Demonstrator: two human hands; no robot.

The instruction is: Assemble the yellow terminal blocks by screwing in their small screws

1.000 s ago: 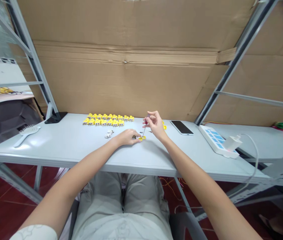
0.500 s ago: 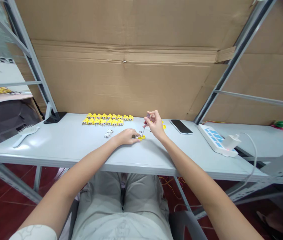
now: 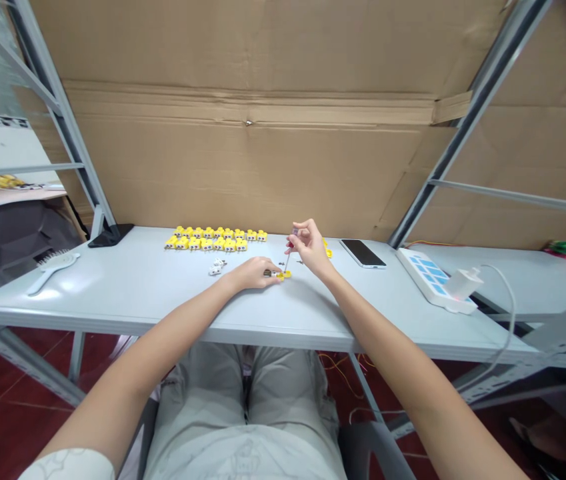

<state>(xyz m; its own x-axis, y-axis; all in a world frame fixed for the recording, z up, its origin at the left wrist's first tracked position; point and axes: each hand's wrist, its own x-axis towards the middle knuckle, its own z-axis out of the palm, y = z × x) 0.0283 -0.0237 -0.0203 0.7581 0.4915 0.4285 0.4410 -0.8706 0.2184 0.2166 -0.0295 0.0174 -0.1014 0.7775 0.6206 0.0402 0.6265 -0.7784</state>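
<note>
My left hand (image 3: 257, 273) rests on the grey table and pinches a small yellow plastic piece (image 3: 287, 275), partly hidden by the fingers. Above it, my right hand (image 3: 311, 250) grips the handle of a thin screwdriver (image 3: 287, 259). The shaft slants down, and its tip meets the yellow piece or comes very close to it. Tiny dark parts, perhaps screws (image 3: 299, 262), lie just beyond. Left of my left hand are a few small white parts (image 3: 217, 267). More yellow pieces (image 3: 329, 253) show partly behind my right hand.
Two rows of yellow-and-white small units (image 3: 207, 239) line the back of the table (image 3: 163, 300). A phone (image 3: 362, 254) and a power strip (image 3: 430, 280) with a plugged-in charger (image 3: 463, 285) lie to the right. A hairbrush (image 3: 53, 267) is at far left. Cardboard (image 3: 243, 173) walls the back.
Both hands stay in place, the left still holding the yellow piece. The right hand and screwdriver handle have shifted only very slightly; the tip stays at the piece.
</note>
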